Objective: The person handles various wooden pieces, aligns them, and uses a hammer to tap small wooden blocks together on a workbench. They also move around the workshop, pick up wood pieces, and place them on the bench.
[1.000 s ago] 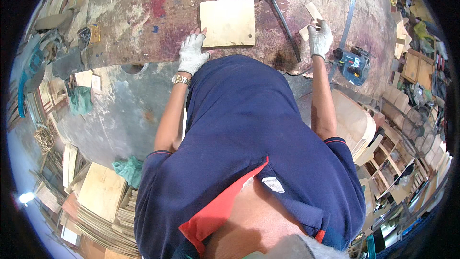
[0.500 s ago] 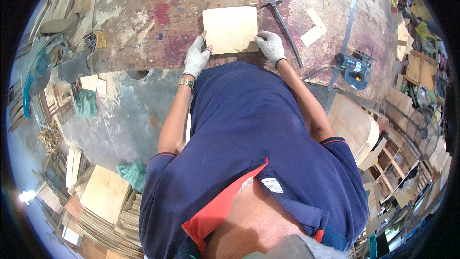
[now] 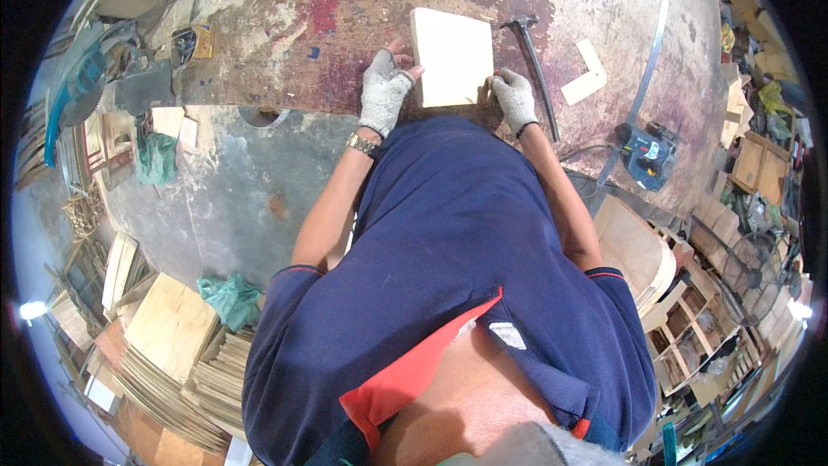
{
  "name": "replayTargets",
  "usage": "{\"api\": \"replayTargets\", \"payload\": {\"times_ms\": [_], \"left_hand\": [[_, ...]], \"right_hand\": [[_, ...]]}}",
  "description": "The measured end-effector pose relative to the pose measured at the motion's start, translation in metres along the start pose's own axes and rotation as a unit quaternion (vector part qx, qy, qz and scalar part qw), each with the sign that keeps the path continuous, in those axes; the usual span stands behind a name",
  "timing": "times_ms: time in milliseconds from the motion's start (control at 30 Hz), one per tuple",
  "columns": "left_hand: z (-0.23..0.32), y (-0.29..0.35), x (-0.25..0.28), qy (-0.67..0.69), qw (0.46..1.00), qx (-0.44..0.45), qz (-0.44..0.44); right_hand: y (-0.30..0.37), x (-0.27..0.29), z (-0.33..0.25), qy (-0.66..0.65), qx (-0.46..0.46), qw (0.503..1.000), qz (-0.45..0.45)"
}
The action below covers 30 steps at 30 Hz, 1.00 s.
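Note:
A pale square wooden board [image 3: 454, 59] lies near the front edge of the workbench, its left side edge showing. My left hand [image 3: 385, 91], in a whitish knit glove with bare fingertips, is at the board's left side. Its fingers are apart, and the thumb tip meets the edge. At the lower right corner my right hand [image 3: 515, 97], gloved alike, has its fingers closed on the board's edge. A dark hammer [image 3: 538, 73] rests just right of that hand. Farther right lies a pale L-shaped wooden piece [image 3: 586, 73].
A blue power tool [image 3: 649, 155] with a cord sits on the workbench [image 3: 259, 60] at right, beside a long metal strip [image 3: 653, 43]. A blue saw [image 3: 78, 91] stands far left. Stacked thin boards [image 3: 168, 371] and a green bag [image 3: 229, 300] are at lower left.
The view has shifted, so the bench things appear farther right. The board has turned slightly and now shows its left side edge. My left hand's fingers have loosened from its lower left corner.

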<state>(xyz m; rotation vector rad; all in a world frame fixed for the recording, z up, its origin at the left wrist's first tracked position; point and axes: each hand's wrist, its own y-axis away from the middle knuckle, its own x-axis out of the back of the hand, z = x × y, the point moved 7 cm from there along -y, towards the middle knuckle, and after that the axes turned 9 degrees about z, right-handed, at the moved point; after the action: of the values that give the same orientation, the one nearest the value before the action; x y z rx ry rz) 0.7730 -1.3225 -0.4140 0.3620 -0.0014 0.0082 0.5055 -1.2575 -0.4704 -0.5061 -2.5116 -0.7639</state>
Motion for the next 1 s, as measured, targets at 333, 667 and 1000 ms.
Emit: {"api": "replayTargets", "payload": {"times_ms": [333, 667, 1000], "left_hand": [[-0.031, 0.015, 0.011, -0.317, 0.939, 0.045, -0.129], [-0.026, 0.002, 0.024, -0.595, 0.759, -0.225, -0.139], [-0.028, -0.03, -0.007, -0.633, 0.668, -0.344, -0.185]], "right_hand": [[-0.043, 0.068, -0.041, 0.044, 0.148, 0.978, 0.137], [-0.11, 0.203, 0.067, 0.361, 0.053, 0.906, 0.216], [-0.09, 0.217, 0.1, 0.367, 0.039, 0.905, 0.212]]}}
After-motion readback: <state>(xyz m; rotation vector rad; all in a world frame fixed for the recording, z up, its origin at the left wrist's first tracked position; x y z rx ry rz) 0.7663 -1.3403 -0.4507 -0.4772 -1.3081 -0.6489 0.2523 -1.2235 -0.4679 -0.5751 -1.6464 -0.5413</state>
